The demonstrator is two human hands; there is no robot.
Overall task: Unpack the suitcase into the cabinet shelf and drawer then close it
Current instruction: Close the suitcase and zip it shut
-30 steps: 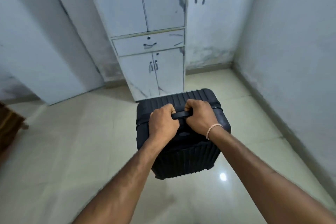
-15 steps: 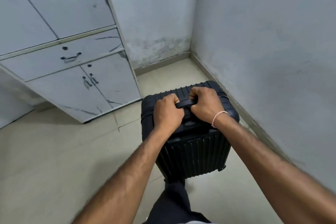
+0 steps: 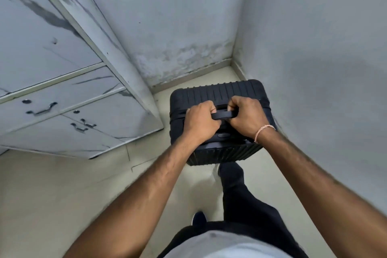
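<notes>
1. The left hand (image 3: 200,122) and right hand (image 3: 248,118) both gripped the handle (image 3: 224,115) of the black suitcase (image 3: 217,92).
2. The suitcase (closed) sat in the corner right of the cabinet (image 3: 62,94), perhaps off the floor (image 3: 52,195).

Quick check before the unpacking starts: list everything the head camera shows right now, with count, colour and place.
suitcase: one, black, ribbed, shut, in the corner right of the cabinet, upright
suitcase handle: one, black, on top of the suitcase, between the hands
cabinet: one, white with dark streaks, left, doors shut
drawer: one, white, dark metal pull, mid-cabinet, shut
lower door handles: two, dark metal, below the drawer
walls: two, pale grey, meeting behind the suitcase
floor: cream tiles
bracelet: one, pinkish, right wrist
left hand: grips the handle
right hand: grips the handle
legs: dark trousers, bottom centre
</notes>
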